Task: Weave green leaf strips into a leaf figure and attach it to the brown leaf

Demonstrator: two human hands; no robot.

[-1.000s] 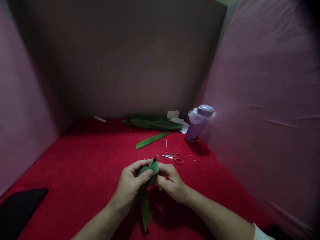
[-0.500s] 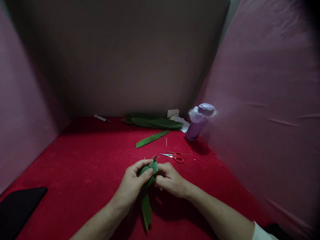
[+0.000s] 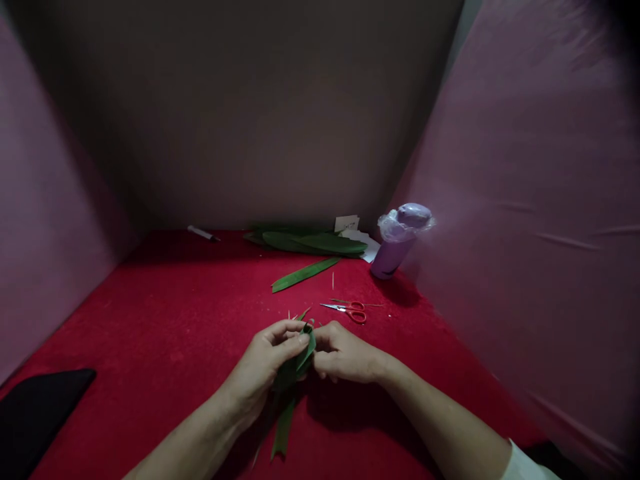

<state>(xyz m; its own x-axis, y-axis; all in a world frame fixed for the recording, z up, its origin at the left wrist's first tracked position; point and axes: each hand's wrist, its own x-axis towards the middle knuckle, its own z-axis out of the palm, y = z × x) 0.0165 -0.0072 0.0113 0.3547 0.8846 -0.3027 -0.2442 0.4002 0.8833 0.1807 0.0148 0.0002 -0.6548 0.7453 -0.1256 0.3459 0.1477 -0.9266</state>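
Observation:
My left hand (image 3: 273,357) is closed around a folded green leaf (image 3: 285,427), thumb pressed on its upper side. One strip of the leaf hangs down toward me, and thin curled ends stick out above the fingers. Against the right edge of the fold, my right hand (image 3: 343,353) has thumb and forefinger pinched together; what lies between those fingertips is hidden. Just beyond the hands, small scissors (image 3: 353,311) with red handles lie on the red cloth (image 3: 175,320), with thin stalks beside them.
A long leaf strip (image 3: 305,274) lies farther back, before a pile of broad leaves (image 3: 315,243). White paper (image 3: 365,245) and a purple bottle (image 3: 393,253) wrapped in plastic are back right. A syringe (image 3: 201,233) lies back left, a black flat object (image 3: 45,413) near left.
The folded leaf has turned in my left hand, so its broad flap now shows edge-on. Its hanging strip has swung slightly left. My right hand stays close beside it.

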